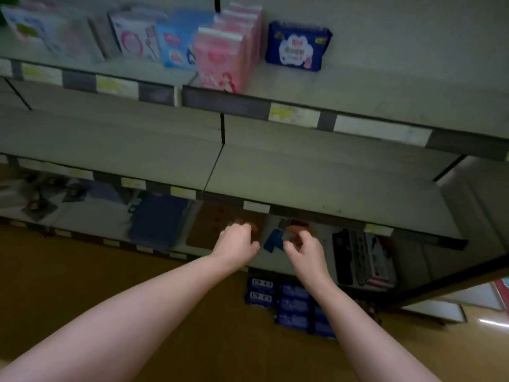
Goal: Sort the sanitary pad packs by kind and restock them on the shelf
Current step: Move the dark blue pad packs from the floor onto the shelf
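Left hand (235,241): fingers were curled; grip unclear.
Right hand (303,250): fingers were hooked; grip unclear.
Blue pack (272,240): lay at its 10 o'clock.

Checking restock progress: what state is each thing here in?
Pink packs: upright, in a row, top shelf.
Dark blue pack: upright, alone, top shelf.
Floor packs: lying flat, unshelved.
Left hand: at bottom shelf, blurred, hold unclear.
Right hand: fingers curled, hold unclear.

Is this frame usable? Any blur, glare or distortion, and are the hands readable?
Head view: dim light, motion blur throughout, worst on the upper-left packs; the navy pack is clearest. Head view: shelf edges slant and bow from the wide lens; left hand and right hand sit in shadow, grips unclear; glare streak on floor.
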The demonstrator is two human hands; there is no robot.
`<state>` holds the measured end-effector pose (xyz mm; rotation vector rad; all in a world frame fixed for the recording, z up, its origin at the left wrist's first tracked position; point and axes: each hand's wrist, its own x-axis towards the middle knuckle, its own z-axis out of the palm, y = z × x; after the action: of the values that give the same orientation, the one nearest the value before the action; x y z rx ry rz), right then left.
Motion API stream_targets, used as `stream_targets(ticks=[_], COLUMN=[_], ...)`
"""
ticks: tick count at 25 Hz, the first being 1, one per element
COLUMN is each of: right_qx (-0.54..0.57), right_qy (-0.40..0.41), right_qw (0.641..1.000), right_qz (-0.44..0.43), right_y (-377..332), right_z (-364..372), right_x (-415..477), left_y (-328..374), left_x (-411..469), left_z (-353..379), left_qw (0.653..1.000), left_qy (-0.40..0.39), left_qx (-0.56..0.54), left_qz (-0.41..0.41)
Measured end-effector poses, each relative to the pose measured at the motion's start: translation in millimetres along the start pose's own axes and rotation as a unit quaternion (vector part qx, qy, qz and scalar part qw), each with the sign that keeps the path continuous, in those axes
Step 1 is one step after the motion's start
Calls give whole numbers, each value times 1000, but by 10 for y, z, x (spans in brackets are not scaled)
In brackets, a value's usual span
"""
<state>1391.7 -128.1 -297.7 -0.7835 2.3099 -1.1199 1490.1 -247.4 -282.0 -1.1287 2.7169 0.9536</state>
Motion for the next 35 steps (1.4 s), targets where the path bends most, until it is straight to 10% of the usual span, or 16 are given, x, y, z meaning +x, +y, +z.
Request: stream_targets(ticks=[18,27,35], right_qx=[-1,-78,-401], right_qy=[-68,-109,-260], right_qw=[993,988,877], right_qz=[92,75,39], right_y=[3154,4932,5838], right_z=[1760,3174,3789], right_x=[841,1461,1848], left_y=[-1562,-2732,-3207], left_x=[1129,1879,2164], left_z=[2854,4311,4933], left_qw=[994,983,976], left_qy=[-96,-143,-95], left_qx=[1,101,175], left_qz=[-45,62,84])
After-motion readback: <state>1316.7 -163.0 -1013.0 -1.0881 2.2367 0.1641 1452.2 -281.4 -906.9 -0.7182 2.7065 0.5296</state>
